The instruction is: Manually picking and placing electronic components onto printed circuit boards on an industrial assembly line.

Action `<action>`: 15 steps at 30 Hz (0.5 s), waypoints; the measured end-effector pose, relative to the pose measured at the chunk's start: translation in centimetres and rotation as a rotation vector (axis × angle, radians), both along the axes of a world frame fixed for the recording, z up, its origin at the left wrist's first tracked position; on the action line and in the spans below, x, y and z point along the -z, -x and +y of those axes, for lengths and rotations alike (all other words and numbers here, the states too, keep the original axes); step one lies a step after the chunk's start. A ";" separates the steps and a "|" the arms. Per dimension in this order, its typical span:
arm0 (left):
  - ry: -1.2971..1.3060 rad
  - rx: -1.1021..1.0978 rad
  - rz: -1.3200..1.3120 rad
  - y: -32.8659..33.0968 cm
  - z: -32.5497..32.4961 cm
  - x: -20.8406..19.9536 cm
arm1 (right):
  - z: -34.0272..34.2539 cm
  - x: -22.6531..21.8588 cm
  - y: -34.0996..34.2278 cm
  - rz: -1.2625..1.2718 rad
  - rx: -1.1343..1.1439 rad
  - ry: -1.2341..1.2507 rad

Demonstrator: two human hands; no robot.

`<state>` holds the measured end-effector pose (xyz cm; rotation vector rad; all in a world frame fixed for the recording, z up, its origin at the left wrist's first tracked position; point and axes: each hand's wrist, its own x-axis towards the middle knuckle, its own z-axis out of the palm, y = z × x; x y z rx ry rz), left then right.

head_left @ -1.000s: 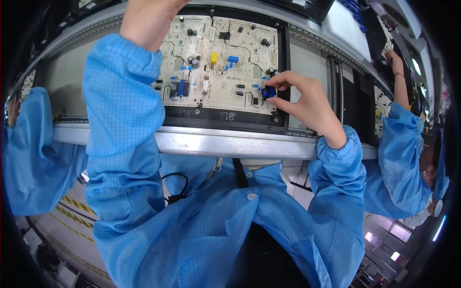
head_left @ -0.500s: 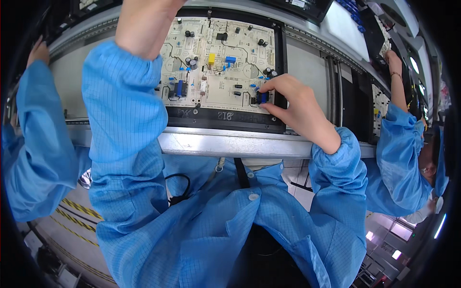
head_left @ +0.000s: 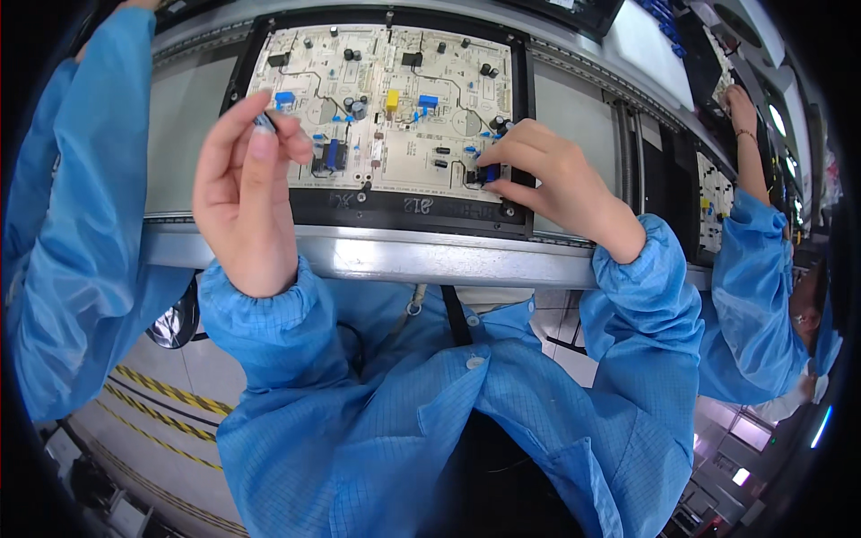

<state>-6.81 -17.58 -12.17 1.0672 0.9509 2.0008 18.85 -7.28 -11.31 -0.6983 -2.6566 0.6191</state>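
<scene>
Place: a factory floor, by its look an electronics assembly line
Line: a bright metal rail (head_left: 439, 258) along the near side and a chain-like track (head_left: 574, 67) along the far side
Work on it: a pale circuit board (head_left: 399, 170) set with capacitors and other components, in a black frame (head_left: 448, 221)
Further right: a second populated board (head_left: 715, 193)
Clothing: a blue gridded smock (head_left: 386, 403) with gathered cuffs; blue sleeves on co-workers at left (head_left: 81, 233) and right (head_left: 753, 314)
Floor: pale tiles (head_left: 211, 369), yellow-and-black striped tape (head_left: 170, 389)
Lighting: a white tube light (head_left: 821, 425) at far right
</scene>
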 end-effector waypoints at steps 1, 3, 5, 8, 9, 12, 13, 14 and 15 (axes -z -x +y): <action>0.008 -0.020 -0.005 -0.1 -0.5 0.7 | 0.1 0.1 0.1 0.003 -0.043 -0.028; 0.055 -0.064 0.020 -0.2 -1.5 1.7 | 0.2 0.2 0.2 0.004 -0.092 -0.052; 0.115 -0.126 0.047 -0.2 -1.8 2.8 | 0.3 0.3 0.3 0.001 -0.081 0.004; 0.123 -0.199 0.045 -0.4 -1.4 3.7 | 0.4 0.3 0.4 -0.001 -0.083 -0.003; 0.125 -0.200 0.045 -0.4 -1.4 3.7 | 0.5 0.3 0.4 -0.001 -0.085 -0.002; 0.109 -0.202 0.066 -0.3 -1.5 3.7 | 0.8 0.4 0.6 0.013 -0.119 0.007; 0.086 -0.211 0.030 -0.4 -1.5 3.8 | 0.9 0.4 0.6 0.005 -0.127 0.015; 0.065 -0.222 -0.005 -0.4 -1.5 3.8 | 0.9 0.4 0.7 -0.002 -0.136 0.025; 0.066 -0.222 -0.004 -0.5 -1.6 3.9 | 1.0 0.4 0.7 -0.002 -0.136 0.026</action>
